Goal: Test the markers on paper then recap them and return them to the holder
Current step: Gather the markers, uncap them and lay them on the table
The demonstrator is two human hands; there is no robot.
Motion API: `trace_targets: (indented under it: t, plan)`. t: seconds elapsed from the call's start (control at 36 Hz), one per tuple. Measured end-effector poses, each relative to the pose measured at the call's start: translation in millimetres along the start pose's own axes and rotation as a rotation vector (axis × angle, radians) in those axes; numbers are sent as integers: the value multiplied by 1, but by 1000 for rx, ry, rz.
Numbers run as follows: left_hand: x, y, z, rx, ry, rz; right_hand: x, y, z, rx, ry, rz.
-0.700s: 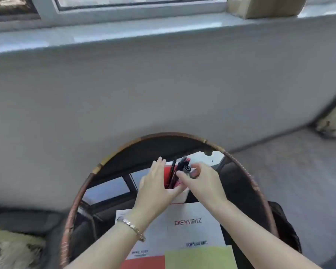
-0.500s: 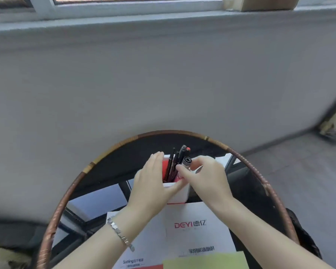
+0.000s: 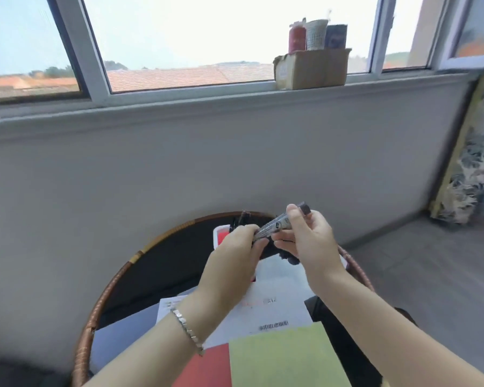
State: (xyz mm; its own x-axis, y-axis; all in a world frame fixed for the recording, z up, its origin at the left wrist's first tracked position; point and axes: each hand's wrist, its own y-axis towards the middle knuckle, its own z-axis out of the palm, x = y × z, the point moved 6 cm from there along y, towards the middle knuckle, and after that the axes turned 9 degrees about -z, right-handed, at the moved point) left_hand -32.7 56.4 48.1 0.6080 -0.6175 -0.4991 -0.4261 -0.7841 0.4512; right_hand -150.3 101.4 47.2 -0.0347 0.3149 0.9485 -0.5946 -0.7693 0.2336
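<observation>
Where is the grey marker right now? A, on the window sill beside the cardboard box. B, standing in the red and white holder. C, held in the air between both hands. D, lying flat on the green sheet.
C: the grey marker is off the table, gripped at its lower end by the left hand and nearer its dark top end by the right hand, above the holder.

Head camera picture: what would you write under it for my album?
Two hands, left hand and right hand, hold a gray marker above papers on a round table.
</observation>
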Motion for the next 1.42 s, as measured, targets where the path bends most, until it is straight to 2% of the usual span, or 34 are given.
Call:
trace_targets:
  t: [0.06, 0.14, 0.17, 0.25, 0.36, 0.56, 0.64, 0.75, 0.81, 0.83, 0.89, 0.97, 1.08, 1.17, 1.28, 1.42]
  plan:
    - [-7, -8, -3, 6, 58, 41, -3, -10, -3, 53, -50, 63]
    - [-23, -20, -11, -27, 162, 150, -5, -27, 3, 221, -186, 133]
    - [-25, -24, -11, 10, 172, 152, -4, -32, 5, 254, -196, 141]
    - [-22, -33, -5, 198, -59, 14, -1, -43, 8, 257, -142, 115]
    - [-22, -40, -5, 308, -332, -101, 1, -52, 8, 272, -69, 90]
    - [-27, -35, 5, 452, -579, -169, 0, -47, 3, 355, 36, 36]
    - [-23, -34, 13, 635, -705, -350, 1, -38, -1, 409, -34, -17]
    - [-10, -35, 33, 890, -647, -556, -4, -23, -15, 444, -150, -34]
    - [5, -31, 44, 869, -669, -736, -11, -11, -28, 396, -242, 28]
    - [13, -27, 48, 794, -674, -796, -15, -5, -35, 381, -323, 89]
    - [27, -17, 53, 632, -568, -757, -28, 6, -51, 403, -483, 237]
    - [33, -11, 58, 525, -499, -662, -43, 18, -71, 486, -700, 346]
    - [35, -10, 66, 513, -508, -676, -52, 38, -96, 442, -1141, 215]
    - [29, -10, 79, 498, -486, -614, -60, 46, -113, 353, -1335, 132]
    - [16, -10, 105, 493, -476, -563, -77, 40, -127, 355, -1489, 88]
    - [-12, -4, 147, 571, -366, -479, -95, 32, -147, 324, -1516, 98]
